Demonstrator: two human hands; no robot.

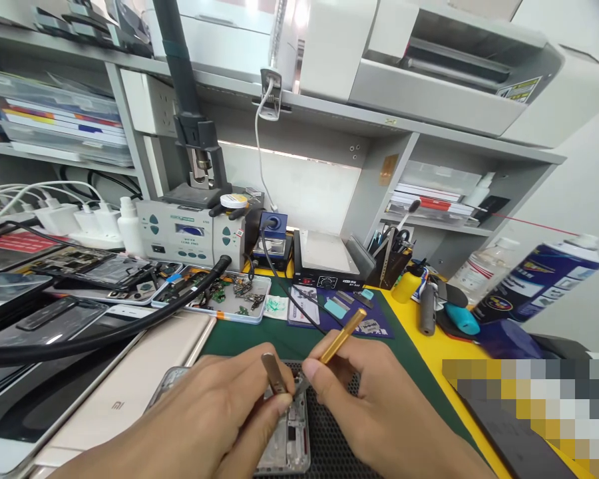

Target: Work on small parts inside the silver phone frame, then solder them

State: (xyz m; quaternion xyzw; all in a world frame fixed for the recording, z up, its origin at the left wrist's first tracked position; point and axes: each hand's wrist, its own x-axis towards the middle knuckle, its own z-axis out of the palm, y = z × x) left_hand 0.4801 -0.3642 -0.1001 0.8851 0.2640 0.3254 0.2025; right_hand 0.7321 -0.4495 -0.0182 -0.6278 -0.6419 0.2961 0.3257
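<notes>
At the near edge of the bench, low in the view, one opened phone frame (292,442) lies on a dark honeycomb mat (329,432), its bare insides up and much of it covered by two hands. The left hand (214,412) is closed on one pair of metal tweezers (274,372), pinched between thumb and forefinger, tips pointing down at the frame. The right hand (374,406) is closed on one gold-handled screwdriver (337,342), which slants up and away to the right; its tip meets the frame just beside the tweezers, though the contact point is hidden by the fingertips. The lower end of the frame is cut off by the picture edge.

Beyond the hands lies a green mat (259,339), bordered on the right by a yellow surface (429,359). One shallow white tray (214,296) at the far side of the green mat holds small circuit boards and loose metal parts, too small to count. To the left, one pale phone back (124,392) lies face down, with several dark phones and screens stacked past it. One thick black hose (130,326) crosses them. Behind the tray stands one grey rework station (187,233), and one black heating plate (327,266) sits to its right. One dark pen holder (392,263) holds scissors and other tools, packed too tightly to tell apart. At far right one blue spray can (539,279) lies tilted, with one clear bottle (484,266) beside it. A blurred patch covers the lower right corner.
</notes>
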